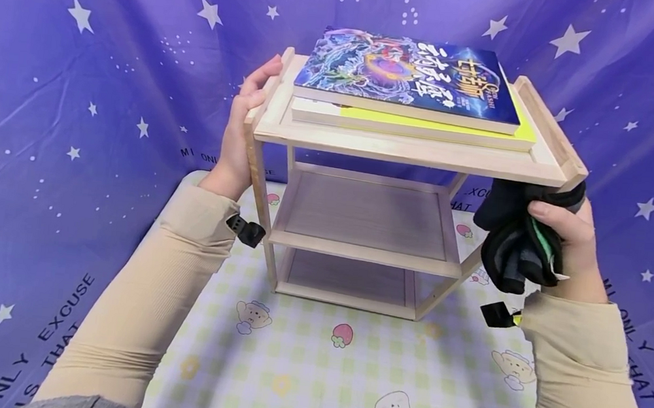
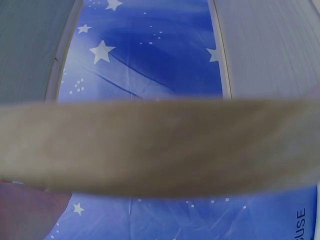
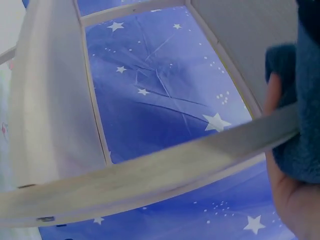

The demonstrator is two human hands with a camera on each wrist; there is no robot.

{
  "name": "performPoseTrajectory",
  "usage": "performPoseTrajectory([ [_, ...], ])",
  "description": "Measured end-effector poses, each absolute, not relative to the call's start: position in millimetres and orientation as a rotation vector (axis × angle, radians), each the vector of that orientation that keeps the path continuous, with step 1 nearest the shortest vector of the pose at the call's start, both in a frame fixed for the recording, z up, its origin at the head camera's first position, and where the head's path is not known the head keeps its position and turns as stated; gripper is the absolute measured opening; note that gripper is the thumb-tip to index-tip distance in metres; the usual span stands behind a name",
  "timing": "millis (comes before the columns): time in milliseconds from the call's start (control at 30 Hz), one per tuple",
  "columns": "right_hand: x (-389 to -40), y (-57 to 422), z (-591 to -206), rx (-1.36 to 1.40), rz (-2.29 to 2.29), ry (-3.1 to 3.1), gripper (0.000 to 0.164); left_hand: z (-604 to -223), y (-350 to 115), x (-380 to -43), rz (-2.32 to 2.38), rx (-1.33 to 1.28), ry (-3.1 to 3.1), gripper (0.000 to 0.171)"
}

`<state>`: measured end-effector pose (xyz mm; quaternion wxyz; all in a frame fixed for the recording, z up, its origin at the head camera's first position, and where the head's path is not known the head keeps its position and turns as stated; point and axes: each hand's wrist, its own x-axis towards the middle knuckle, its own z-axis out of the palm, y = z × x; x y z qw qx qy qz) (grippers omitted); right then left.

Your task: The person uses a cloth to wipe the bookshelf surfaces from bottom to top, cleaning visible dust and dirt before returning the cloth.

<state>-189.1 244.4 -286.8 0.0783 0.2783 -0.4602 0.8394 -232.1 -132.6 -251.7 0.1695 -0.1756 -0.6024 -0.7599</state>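
A pale wooden three-tier shelf [image 1: 366, 254] stands upright between the hands. Its left top rail is gripped by my left hand [image 1: 242, 127], fingers over the upper edge. Under the top's right end, my right hand [image 1: 574, 231] holds a bundled dark cloth [image 1: 515, 238] with grey and green parts, thumb across it. In the right wrist view, the fingers of that hand [image 3: 297, 202] reach around the slanted leg [image 3: 200, 152] with the cloth against it. A blurred leg [image 2: 155, 147] crosses the left wrist view, with part of the left hand [image 2: 30, 212] below.
Two books lie stacked on the top tier: a blue illustrated one [image 1: 399, 73] over a yellow-covered one [image 1: 429, 127]. Below is a green-checked tablecloth [image 1: 309, 386] with cartoon prints. Purple star-patterned curtains [image 1: 141, 48] surround the table.
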Motion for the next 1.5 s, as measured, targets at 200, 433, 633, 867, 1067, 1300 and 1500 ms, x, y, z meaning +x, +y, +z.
performPoseTrajectory([
  [200, -177, 228, -286, 0.378, 2.275, -1.442, 0.044, -251, -132, -231, -2.16, -0.504, -1.7, 0.054],
  [433, -178, 208, -293, 0.286, 2.063, -1.274, 0.046, -252, -134, -231, -2.163, -0.5, -1.692, 0.049],
  [633, -180, 201, -303, 0.262, 1.966, -1.201, 0.044, -252, -134, -232, -2.172, -0.502, -1.687, 0.054],
  [867, -176, 202, -331, 0.205, 1.777, -1.355, 0.044, -252, -134, -231, -2.148, -0.5, -1.705, 0.056],
  [1067, -171, 201, -356, 0.209, 1.712, -1.449, 0.045, -252, -134, -230, -2.143, -0.496, -1.713, 0.057],
  [1300, -163, 201, -370, 0.095, 1.616, -1.589, 0.045, -252, -133, -230, -2.151, -0.497, -1.708, 0.058],
  [1500, -156, 200, -382, 0.0, 1.539, -1.714, 0.049, -253, -134, -231, -2.132, -0.496, -1.718, 0.058],
])
